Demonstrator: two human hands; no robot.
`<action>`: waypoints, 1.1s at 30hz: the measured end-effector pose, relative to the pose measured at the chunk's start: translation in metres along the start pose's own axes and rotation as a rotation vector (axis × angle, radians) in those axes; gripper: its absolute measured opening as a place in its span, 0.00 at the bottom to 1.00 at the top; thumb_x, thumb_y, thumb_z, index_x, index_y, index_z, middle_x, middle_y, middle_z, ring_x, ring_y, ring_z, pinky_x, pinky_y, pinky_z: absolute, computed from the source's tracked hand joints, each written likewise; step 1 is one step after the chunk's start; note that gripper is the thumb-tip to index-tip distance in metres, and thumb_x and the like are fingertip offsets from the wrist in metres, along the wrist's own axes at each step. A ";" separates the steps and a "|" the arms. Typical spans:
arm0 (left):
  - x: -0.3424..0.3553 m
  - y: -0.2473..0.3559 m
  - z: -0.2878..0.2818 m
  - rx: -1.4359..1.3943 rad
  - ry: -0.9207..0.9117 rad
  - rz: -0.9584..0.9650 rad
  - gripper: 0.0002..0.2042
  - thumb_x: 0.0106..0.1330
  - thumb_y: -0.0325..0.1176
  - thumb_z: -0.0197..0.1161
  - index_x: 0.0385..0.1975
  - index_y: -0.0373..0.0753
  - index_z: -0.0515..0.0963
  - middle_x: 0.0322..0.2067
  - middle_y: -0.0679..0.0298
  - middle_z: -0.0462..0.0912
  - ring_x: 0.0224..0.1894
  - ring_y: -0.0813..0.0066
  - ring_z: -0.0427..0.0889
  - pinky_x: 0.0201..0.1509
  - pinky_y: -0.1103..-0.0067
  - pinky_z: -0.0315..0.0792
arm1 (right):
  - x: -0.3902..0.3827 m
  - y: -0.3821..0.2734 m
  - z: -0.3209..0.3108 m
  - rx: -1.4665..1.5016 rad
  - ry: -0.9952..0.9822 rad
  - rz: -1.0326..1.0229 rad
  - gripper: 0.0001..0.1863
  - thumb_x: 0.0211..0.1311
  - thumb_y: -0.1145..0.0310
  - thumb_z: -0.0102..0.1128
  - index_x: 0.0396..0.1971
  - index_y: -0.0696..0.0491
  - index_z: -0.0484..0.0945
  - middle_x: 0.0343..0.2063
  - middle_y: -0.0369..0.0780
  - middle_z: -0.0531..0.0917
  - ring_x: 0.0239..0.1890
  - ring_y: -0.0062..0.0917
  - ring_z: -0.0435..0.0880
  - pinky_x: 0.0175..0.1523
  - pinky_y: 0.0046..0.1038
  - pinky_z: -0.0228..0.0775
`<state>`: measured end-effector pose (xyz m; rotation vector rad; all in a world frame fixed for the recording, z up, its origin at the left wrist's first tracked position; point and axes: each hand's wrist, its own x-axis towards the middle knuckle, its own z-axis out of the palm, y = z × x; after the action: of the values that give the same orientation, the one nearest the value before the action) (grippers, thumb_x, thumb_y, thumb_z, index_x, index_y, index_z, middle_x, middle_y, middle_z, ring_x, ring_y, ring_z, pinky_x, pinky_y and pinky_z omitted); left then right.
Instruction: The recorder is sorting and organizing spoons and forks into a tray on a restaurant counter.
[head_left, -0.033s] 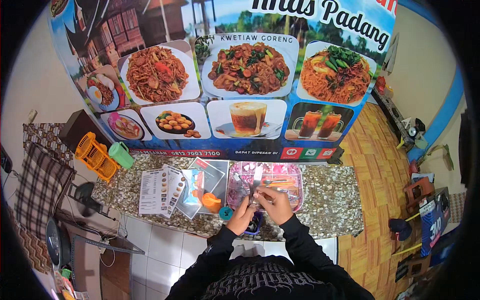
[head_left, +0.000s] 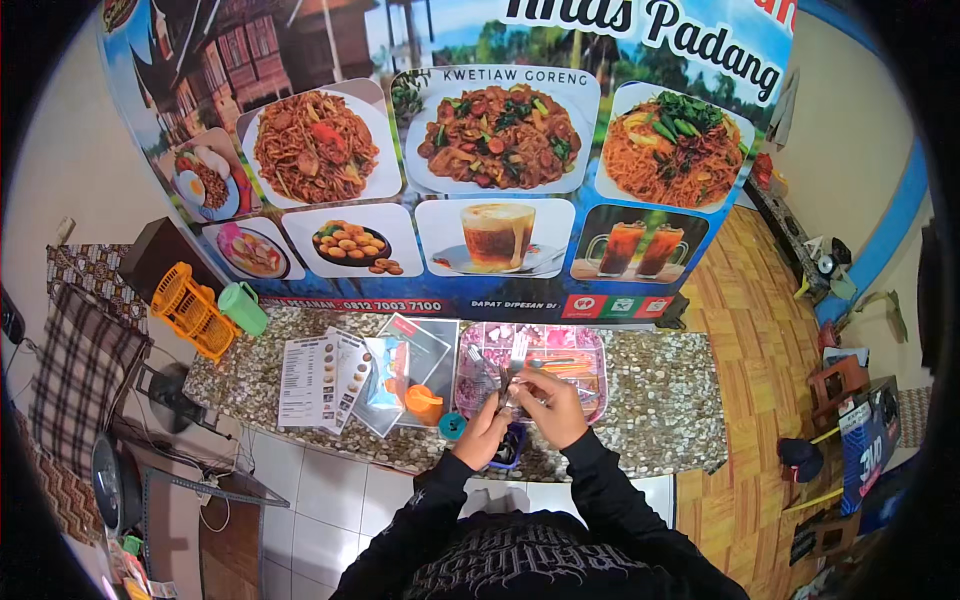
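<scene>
My left hand [head_left: 482,437] is closed around the handles of several pieces of cutlery, which point away from me. One is a metal fork [head_left: 519,347], its pale tines raised over the tray; another fork [head_left: 476,355] fans out to the left. My right hand [head_left: 553,408] meets the left one, with thumb and forefinger pinched at the raised fork. Both hands are above the near edge of a pink divided tray [head_left: 603,385]. Colourful straws [head_left: 565,366] lie in its right compartments. Partly under my left hand is a small blue container [head_left: 515,455] with dark contents.
To the left are a teal round lid [head_left: 452,427], an orange container [head_left: 424,403], a clear packet [head_left: 388,375] and printed menus [head_left: 310,383]. An orange plastic rack [head_left: 190,310] and a green mug [head_left: 242,308] stand farther left. A tall food banner [head_left: 400,290] borders the stone-patterned counter [head_left: 665,400].
The raised fork has shifted very slightly to the right. Both hands keep nearly the same place and grip.
</scene>
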<state>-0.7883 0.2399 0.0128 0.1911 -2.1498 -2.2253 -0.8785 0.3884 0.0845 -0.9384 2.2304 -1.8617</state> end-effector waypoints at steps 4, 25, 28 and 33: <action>-0.006 0.009 0.001 0.309 0.096 0.190 0.14 0.77 0.35 0.54 0.55 0.34 0.68 0.33 0.53 0.79 0.30 0.58 0.76 0.37 0.70 0.71 | 0.005 -0.010 0.000 0.067 0.032 0.075 0.16 0.67 0.68 0.68 0.47 0.63 0.81 0.34 0.40 0.84 0.37 0.17 0.82 0.42 0.24 0.75; -0.005 0.006 0.000 0.151 0.230 0.295 0.08 0.76 0.27 0.48 0.50 0.34 0.68 0.31 0.64 0.76 0.32 0.79 0.74 0.36 0.77 0.71 | -0.006 -0.067 -0.005 -0.180 0.149 -0.034 0.16 0.61 0.71 0.70 0.48 0.60 0.83 0.27 0.44 0.84 0.28 0.24 0.85 0.35 0.26 0.78; -0.014 0.016 0.005 0.097 0.164 0.122 0.08 0.77 0.28 0.46 0.50 0.36 0.69 0.41 0.67 0.74 0.45 0.82 0.71 0.49 0.80 0.68 | -0.010 -0.053 0.006 -0.229 0.097 -0.026 0.16 0.60 0.71 0.71 0.47 0.60 0.83 0.24 0.46 0.85 0.25 0.31 0.87 0.32 0.30 0.79; -0.023 0.014 0.012 -0.392 0.168 0.006 0.08 0.77 0.30 0.44 0.48 0.38 0.70 0.31 0.70 0.67 0.31 0.83 0.66 0.37 0.80 0.65 | -0.012 -0.049 0.018 -0.174 0.049 0.050 0.19 0.58 0.69 0.74 0.48 0.59 0.82 0.22 0.43 0.86 0.26 0.27 0.88 0.32 0.27 0.78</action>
<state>-0.7680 0.2536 0.0283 0.3382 -1.5930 -2.4686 -0.8415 0.3760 0.1215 -0.8601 2.4531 -1.7108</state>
